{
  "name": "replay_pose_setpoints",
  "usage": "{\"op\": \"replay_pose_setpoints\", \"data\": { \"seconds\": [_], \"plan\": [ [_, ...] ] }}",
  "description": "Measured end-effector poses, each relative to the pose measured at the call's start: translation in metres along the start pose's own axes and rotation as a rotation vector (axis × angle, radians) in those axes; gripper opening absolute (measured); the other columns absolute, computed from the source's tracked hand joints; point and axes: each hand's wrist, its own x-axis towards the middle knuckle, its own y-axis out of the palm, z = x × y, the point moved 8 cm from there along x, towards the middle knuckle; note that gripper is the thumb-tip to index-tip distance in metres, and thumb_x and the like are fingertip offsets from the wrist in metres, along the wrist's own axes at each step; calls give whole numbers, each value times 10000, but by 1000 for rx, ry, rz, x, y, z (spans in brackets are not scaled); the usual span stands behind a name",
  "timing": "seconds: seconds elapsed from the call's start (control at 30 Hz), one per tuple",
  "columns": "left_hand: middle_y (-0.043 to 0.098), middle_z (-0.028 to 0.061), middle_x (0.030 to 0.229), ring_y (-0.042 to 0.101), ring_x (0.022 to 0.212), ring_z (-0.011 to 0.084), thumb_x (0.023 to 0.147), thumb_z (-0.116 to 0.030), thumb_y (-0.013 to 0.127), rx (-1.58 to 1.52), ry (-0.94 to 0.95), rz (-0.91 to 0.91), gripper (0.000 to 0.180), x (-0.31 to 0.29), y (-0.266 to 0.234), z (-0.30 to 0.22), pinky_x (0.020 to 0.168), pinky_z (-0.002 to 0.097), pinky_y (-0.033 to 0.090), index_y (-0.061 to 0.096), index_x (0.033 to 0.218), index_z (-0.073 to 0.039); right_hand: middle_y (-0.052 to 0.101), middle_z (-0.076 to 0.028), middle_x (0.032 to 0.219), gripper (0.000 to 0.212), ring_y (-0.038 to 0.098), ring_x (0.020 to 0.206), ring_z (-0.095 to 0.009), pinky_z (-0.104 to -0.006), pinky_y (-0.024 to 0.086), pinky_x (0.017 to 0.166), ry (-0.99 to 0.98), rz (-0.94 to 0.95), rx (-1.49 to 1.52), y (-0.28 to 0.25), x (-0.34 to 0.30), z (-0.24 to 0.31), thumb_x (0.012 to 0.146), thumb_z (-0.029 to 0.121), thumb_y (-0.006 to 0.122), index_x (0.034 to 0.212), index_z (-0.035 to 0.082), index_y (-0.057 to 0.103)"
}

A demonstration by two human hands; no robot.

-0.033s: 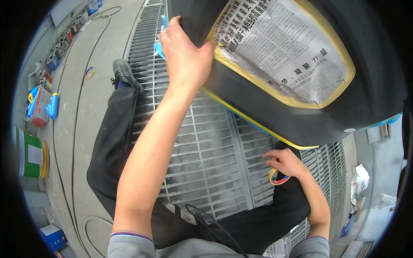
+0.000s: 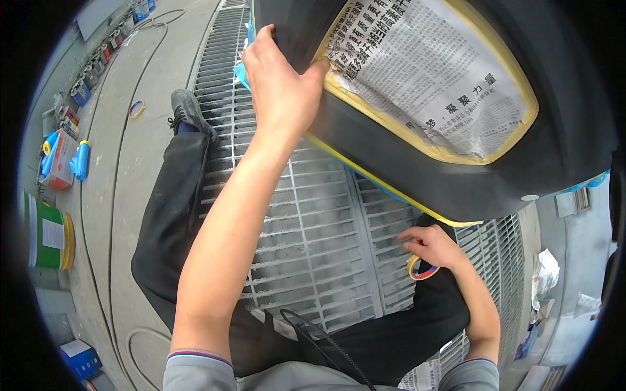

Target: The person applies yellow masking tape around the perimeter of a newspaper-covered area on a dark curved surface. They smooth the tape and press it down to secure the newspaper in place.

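Note:
A large curved black panel (image 2: 385, 140), like a vehicle body part, fills the upper right. Newspaper (image 2: 430, 78) covers an area on it, bordered by yellow masking tape (image 2: 417, 144). My left hand (image 2: 280, 88) grips the panel's left edge, fingers over the side and thumb against the taped border. More yellow tape and blue film line the panel's lower edge. Below that edge, my right hand (image 2: 433, 246) is near my knee, thumb and forefinger extended. A roll of masking tape (image 2: 422, 268) hangs from its other, partly hidden fingers.
Metal floor grating (image 2: 306, 228) lies beneath me. On the concrete at left are a tape roll (image 2: 136, 109), a blue film roll (image 2: 81, 160), a carton (image 2: 62, 163), a green bucket (image 2: 49, 234) and a hose (image 2: 153, 26). Several cans (image 2: 81, 93) line the wall.

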Motion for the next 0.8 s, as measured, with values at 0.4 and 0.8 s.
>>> {"op": "replay_pose_setpoints", "data": {
  "seconds": [0.4,0.8],
  "plan": [
    [437,292,1528,447,1453,454,780,-269,981,-84,-24,70,1076,-2,1,-1,1229,512,411,361,1599,52,718,-124,735,270,665,651,-250,-378,525,676,1,12,-11,3,2,-9,973,165,759,1211,39,776],
    [394,293,1570,433,1472,448,769,-338,1004,-55,-17,78,1156,-4,1,-3,1236,518,409,324,1620,49,660,-79,684,287,595,622,-176,-348,500,646,-34,-9,9,4,0,-16,959,109,765,1234,24,776]
  ]
}}
